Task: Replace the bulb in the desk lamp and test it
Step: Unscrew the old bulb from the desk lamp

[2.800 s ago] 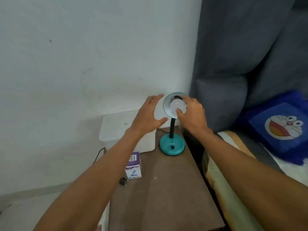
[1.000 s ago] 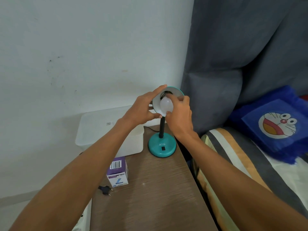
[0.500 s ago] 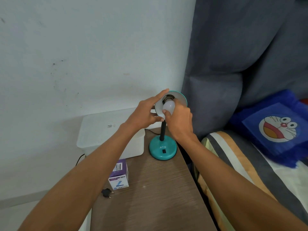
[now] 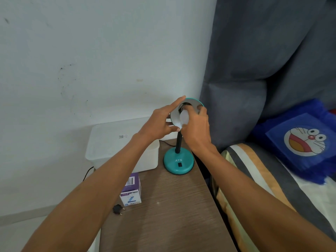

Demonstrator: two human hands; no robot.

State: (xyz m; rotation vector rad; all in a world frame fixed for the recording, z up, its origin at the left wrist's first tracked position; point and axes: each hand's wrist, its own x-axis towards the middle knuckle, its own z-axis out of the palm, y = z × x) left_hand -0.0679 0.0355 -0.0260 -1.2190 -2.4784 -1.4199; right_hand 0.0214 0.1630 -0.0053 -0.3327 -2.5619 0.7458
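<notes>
A teal desk lamp [image 4: 178, 161] with a round base and black stem stands at the back of a brown wooden table [image 4: 171, 211]. Its shade [image 4: 192, 102] tilts toward me. My left hand [image 4: 160, 122] grips the shade's left rim, index finger stretched along the top edge. My right hand [image 4: 195, 130] is closed around a white bulb [image 4: 184, 117] that sits at the mouth of the shade, by the dark socket. A purple and white bulb box [image 4: 131, 190] stands on the table's left side.
A black plug [image 4: 117, 209] lies loose near the box. A white plastic box [image 4: 116, 142] sits at the back left against the wall. A bed with a striped sheet [image 4: 254, 179] and a blue cartoon pillow [image 4: 300, 142] borders the table's right edge. Grey curtain [image 4: 263, 51] behind.
The left hand has taken hold of the shade's rim. The right hand has kept its grip on the bulb, turning it at the socket; the bulb now shows a little further out of the shade.
</notes>
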